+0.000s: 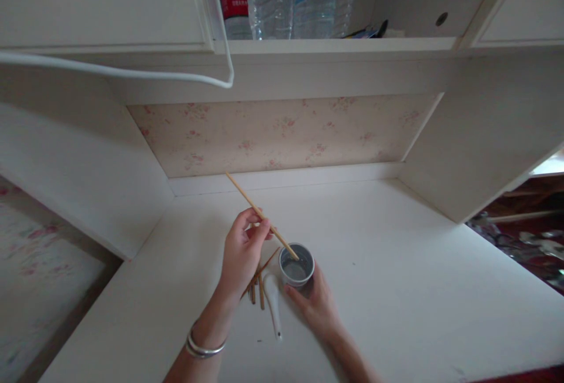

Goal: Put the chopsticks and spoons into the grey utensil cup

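My left hand (247,245) pinches a wooden chopstick (244,194) between thumb and fingers. The stick slants down to the right, and its lower end is inside the mouth of a grey metal cup (296,282). Around the cup's lower right side curls my right hand (315,303), thumb at the front and fingers mostly hidden behind it. Just left of the cup, several more chopsticks (261,292) lie under and beside my left hand. A white spoon (274,306) rests between them and my right hand, its handle pointing toward me.
A white tabletop (379,265) spreads beneath my hands, with side panels left and right. Above it, an open shelf (396,45) holds several plastic bottles (271,1). A white cable (167,76) hangs at upper left. Cluttered items (524,236) show beyond the right panel.
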Tool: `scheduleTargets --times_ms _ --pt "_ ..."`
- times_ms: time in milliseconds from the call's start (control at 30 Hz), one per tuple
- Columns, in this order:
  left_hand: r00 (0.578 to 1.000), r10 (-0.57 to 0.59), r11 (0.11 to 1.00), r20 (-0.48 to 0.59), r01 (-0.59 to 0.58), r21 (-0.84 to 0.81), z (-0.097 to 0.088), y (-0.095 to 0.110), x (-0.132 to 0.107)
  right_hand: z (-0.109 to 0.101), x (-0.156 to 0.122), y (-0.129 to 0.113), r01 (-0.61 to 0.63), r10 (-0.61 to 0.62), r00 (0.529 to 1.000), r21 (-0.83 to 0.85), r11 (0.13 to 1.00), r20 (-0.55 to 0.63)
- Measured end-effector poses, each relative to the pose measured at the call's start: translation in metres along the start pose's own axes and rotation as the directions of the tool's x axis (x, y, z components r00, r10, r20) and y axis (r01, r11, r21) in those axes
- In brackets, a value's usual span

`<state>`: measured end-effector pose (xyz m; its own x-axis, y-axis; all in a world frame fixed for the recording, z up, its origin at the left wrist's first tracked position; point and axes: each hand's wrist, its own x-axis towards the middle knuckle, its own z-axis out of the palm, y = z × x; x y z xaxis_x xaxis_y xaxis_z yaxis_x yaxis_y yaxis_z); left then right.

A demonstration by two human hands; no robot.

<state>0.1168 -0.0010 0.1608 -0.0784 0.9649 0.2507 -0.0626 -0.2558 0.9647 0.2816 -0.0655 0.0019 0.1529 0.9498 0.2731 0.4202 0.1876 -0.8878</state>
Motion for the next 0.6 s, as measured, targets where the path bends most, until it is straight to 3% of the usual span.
scheduleTargets --times_ms 133,300,433,600 --pt "0.99 -0.03 0.987 0.138 0.007 0.163 0.018 -0.031 -0.002 -0.003 0.001 -0.001 0.01 -0.01 0.999 0.002 1.0 0.033" --pt "0.98 0.002 0.929 0.199 -0.076 0.362 0.026 -0.061 -0.011 -0.003 0.002 0.0 0.015 -0.015 1.0 0.007 1.0 0.02" --pt "0.964 0.053 0.89 0.261 -0.164 0.425 0.026 -0.069 -0.014 -0.003 0.002 -0.002 0.026 -0.027 1.0 0.018 0.999 0.008" --pt "0.956 0.062 0.882 0.288 -0.188 0.433 0.026 -0.071 -0.013 -0.003 0.003 -0.001 0.001 -0.002 1.0 0.02 1.0 0.03"
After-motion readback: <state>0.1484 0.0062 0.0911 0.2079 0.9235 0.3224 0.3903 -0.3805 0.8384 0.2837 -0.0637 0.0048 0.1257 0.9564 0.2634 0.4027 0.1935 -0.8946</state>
